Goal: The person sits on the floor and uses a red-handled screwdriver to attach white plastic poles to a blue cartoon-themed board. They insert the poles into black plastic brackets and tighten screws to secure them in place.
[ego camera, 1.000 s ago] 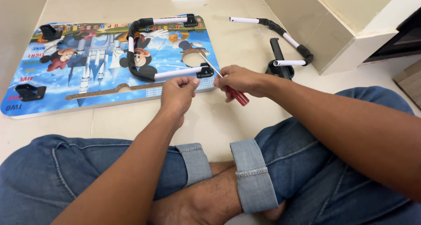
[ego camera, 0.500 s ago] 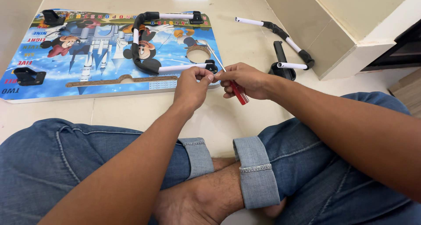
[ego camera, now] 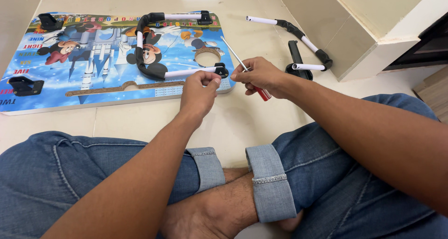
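Seating: the person sits cross-legged in rolled-cuff blue jeans (ego camera: 270, 183) on the beige tiled floor (ego camera: 140, 122).
Left hand (ego camera: 198, 92): forearm extended forward; fingertips pinched together at the black end bracket (ego camera: 220, 71). Whether a small fastener sits in the grip cannot be told.
Right hand (ego camera: 261, 76): grip clamped on the red-handled screwdriver with a steel shaft (ego camera: 245, 70); the shaft angles up and away, its tip off the bracket.
Work item: the colourful cartoon-printed lap-table board (ego camera: 93, 76) lies flat on the floor, just beyond both hands.
Progress, done: one U-shaped black-and-white tubular leg frame (ego camera: 149, 48) lies on the board.
Progress, left: a second matching black-and-white leg frame (ego camera: 298, 38) lies loose on the floor to the right; the black brackets at the board's left edge (ego camera: 23, 85) carry nothing.
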